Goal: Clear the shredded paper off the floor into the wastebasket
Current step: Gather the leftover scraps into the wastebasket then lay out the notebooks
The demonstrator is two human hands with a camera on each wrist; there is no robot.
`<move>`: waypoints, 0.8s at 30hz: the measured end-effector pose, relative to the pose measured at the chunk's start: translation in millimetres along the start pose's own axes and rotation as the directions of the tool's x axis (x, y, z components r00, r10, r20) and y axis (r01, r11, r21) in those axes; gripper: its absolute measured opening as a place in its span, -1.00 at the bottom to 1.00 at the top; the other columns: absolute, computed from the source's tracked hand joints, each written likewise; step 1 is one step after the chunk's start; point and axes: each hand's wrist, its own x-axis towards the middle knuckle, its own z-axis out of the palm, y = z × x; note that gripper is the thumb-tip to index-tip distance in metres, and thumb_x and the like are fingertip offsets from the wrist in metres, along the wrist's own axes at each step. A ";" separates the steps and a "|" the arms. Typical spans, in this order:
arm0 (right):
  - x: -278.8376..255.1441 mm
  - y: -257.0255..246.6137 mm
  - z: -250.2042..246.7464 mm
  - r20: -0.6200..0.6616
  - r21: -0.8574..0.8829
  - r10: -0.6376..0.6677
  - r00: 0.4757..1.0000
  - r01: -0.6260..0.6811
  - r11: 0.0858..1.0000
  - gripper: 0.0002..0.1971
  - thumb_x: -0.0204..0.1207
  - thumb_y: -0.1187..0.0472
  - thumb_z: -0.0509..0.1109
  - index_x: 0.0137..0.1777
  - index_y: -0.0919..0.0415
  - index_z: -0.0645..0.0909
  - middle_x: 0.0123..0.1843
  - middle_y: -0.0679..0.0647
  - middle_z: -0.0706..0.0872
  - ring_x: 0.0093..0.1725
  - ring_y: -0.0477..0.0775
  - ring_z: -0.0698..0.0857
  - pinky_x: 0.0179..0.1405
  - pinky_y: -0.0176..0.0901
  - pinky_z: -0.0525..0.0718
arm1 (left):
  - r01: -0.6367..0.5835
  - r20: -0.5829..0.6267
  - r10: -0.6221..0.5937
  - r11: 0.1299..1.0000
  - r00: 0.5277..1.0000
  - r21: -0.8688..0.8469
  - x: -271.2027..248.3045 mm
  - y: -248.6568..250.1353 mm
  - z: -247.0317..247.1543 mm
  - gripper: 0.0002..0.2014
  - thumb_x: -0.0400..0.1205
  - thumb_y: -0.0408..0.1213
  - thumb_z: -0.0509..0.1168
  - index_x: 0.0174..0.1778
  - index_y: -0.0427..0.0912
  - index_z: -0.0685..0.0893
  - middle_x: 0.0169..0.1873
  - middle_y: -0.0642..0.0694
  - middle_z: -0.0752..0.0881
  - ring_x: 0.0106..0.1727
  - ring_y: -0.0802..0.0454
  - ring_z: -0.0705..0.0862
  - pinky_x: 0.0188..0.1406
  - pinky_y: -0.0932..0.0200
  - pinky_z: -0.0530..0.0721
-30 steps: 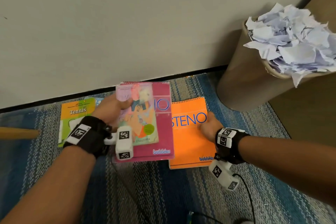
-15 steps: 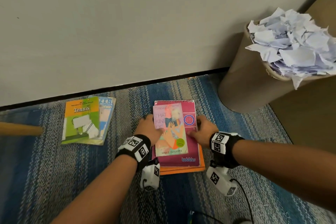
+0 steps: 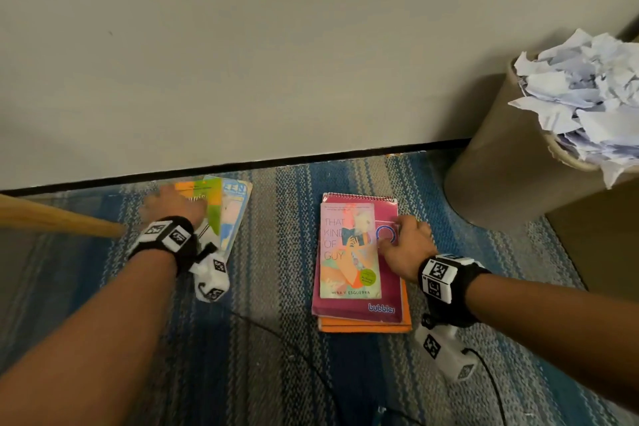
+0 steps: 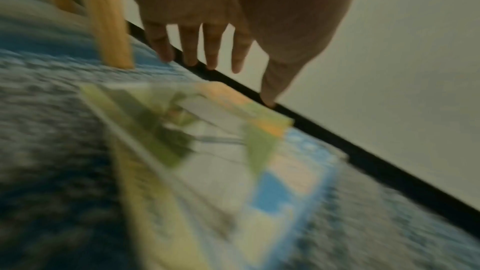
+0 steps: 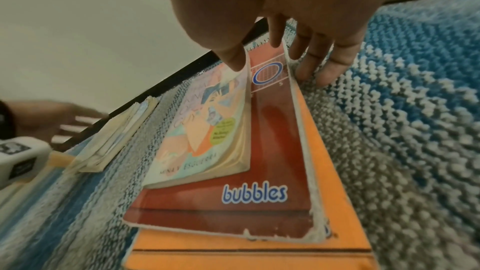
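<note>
A tan wastebasket (image 3: 501, 166) stands at the right by the wall, heaped with torn white paper (image 3: 587, 97). I see no loose paper on the rug. My left hand (image 3: 173, 204) hovers with straight, spread fingers (image 4: 213, 56) over a green and orange Tennis book (image 3: 214, 204) (image 4: 207, 151) and holds nothing. My right hand (image 3: 404, 242) (image 5: 280, 59) rests at the right edge of a stack. Its thumb touches the paperback (image 3: 345, 252) (image 5: 202, 130), and its fingers lie beside the pink notebook (image 3: 390, 287) (image 5: 272, 151), on the rug.
An orange notebook (image 3: 363, 327) lies at the bottom of the stack. A blue booklet (image 3: 235, 211) sits under the Tennis book. A wooden leg (image 3: 52, 218) reaches in from the left. A black cable (image 3: 294, 339) crosses the striped rug (image 3: 276, 373). A brown cabinet (image 3: 605, 235) stands beside the basket.
The paperback and pink notebook were set onto the orange notebook. My left hand then left the stack and moved left to the Tennis book. My right hand stayed at the stack's right edge.
</note>
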 end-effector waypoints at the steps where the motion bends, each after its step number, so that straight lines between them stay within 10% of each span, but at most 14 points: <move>1: -0.7 -1.0 0.9 0.006 -0.006 0.000 1.000 0.000 1.000 -0.42 0.52 -0.02 0.39 0.48 0.16 0.33 0.40 0.26 0.38 0.32 0.35 0.56 0.37 0.01 0.52 | 0.062 0.093 -0.069 0.995 0.993 0.074 9.4 -13.6 -0.4 -0.08 0.39 0.28 0.41 0.54 -0.20 0.35 0.50 -0.36 0.41 0.46 -0.42 0.43 0.38 -0.30 0.47; 6: -3.1 -5.8 4.6 0.045 -0.077 0.017 0.999 -0.013 0.997 -0.39 0.46 -0.06 0.44 0.43 0.14 0.33 0.36 0.24 0.36 0.32 0.36 0.53 0.39 0.09 0.52 | -0.029 0.203 0.006 0.993 0.979 0.114 21.2 -41.7 35.6 0.22 -0.11 0.70 0.29 0.35 -0.10 0.55 0.35 -0.29 0.59 0.33 -0.36 0.54 0.34 -0.29 0.52; 13: -6.9 -10.2 5.7 0.043 -0.121 0.035 0.998 -0.030 0.992 -0.29 0.39 -0.09 0.50 0.45 0.17 0.32 0.38 0.23 0.33 0.36 0.34 0.48 0.39 0.08 0.51 | -0.017 0.340 0.025 0.999 0.940 -0.027 -40.7 26.9 32.8 0.22 0.20 0.09 0.67 0.58 -0.37 0.10 0.46 -0.32 0.46 0.45 -0.31 0.47 0.37 -0.16 0.51; 18: -13.7 -5.3 6.9 0.124 -0.184 0.017 0.992 0.006 0.983 -0.10 0.26 -0.24 0.59 0.49 0.06 0.23 0.39 0.18 0.27 0.32 0.32 0.54 0.35 0.09 0.57 | -0.099 0.357 0.187 0.963 0.915 -0.251 -43.8 47.6 19.9 -0.41 0.42 -0.19 0.53 0.26 -0.34 0.46 0.13 -0.23 0.70 0.09 -0.20 0.67 0.10 -0.04 0.61; 24: -10.6 -1.1 3.0 0.192 -0.065 0.040 0.981 -0.028 0.997 -0.22 0.35 -0.13 0.56 0.47 0.02 0.24 0.36 0.14 0.27 0.24 0.29 0.61 0.30 0.06 0.62 | -0.042 0.424 0.511 0.674 0.748 -0.737 -90.9 87.6 29.7 -0.38 0.36 -0.24 0.58 0.34 -0.24 0.56 0.12 -0.13 0.78 0.07 -0.06 0.78 0.05 -0.04 0.73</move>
